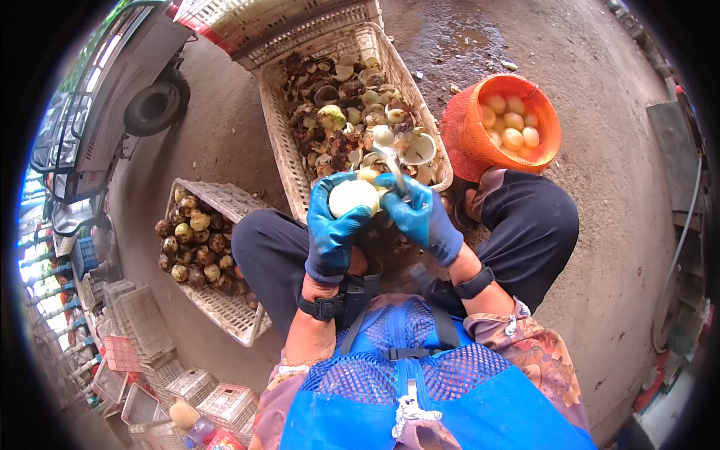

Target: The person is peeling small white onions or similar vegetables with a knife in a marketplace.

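My left hand (334, 221), in a blue coated glove, is closed around a pale, peeled onion (354, 199). Beside it, my right hand (416, 214), gloved the same way, grips a knife (396, 171) whose blade is blurred and points up and away from me. The fingers of the right hand are close against the onion's right side; the knife's handle is mostly hidden in the glove. Both hands are over the near end of a large plastic crate (279, 139) full of brown skins and white onion layers (420, 148).
Left of my knee, a tipped crate (244, 326) holds unpeeled brown onions (196, 240). An orange bucket (474, 124) with peeled onions (513, 120) stands by my right foot. Stacked crates (146, 322) and a parked vehicle (112, 82) are at left. Wet ground (465, 37) lies ahead.
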The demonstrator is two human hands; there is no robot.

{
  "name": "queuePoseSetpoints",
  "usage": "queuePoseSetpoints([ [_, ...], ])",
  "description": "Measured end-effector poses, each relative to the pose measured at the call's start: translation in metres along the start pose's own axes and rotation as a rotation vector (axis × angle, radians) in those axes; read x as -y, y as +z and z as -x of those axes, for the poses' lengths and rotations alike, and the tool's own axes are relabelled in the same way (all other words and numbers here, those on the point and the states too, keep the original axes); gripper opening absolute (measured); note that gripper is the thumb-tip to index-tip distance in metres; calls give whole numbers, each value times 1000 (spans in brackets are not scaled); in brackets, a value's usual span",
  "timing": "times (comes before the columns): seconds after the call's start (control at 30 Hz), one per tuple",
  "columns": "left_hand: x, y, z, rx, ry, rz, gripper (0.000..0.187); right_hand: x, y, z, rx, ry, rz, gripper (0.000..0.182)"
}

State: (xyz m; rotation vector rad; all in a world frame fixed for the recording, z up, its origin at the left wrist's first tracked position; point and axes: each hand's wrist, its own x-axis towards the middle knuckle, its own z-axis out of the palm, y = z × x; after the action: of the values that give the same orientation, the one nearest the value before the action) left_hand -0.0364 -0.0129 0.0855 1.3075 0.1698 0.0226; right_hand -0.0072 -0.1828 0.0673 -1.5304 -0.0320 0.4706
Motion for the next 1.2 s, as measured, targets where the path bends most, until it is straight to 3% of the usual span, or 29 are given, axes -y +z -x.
queuePoseSetpoints([
  [0.07,2,-1,0,47,2,-51,62,9,7,7,38,-12,-203,36],
  [0.17,-3,2,1,137,-15,158,64,21,5,9,82,53,-397,39],
  [0.27,-12,10,-1,167,-127,622,63,18,1,6,84,17,-448,38],
  [0.37,-3,9,0,115,-107,578,62,17,0,7,67,-16,-410,37],
  [0.57,0,4,0,197,-285,529,61,-1,2,1,-16,-127,-279,34],
  [0.67,22,-3,-3,140,-194,398,62,-7,0,1,-24,-182,-173,35],
  [0.77,1,2,1,153,-154,307,65,-3,-1,1,-254,-319,227,36],
  [0.8,-2,3,1,132,-138,272,67,-6,-5,-5,-376,-498,453,34],
  [0.9,-5,7,1,93,-93,176,71,-7,-11,-3,-346,-634,559,30],
  [1.07,8,0,-1,57,-52,100,72,-4,-11,6,-194,-666,821,38],
  [1.2,12,-5,0,121,-101,279,71,0,-13,9,-131,-657,947,40],
])
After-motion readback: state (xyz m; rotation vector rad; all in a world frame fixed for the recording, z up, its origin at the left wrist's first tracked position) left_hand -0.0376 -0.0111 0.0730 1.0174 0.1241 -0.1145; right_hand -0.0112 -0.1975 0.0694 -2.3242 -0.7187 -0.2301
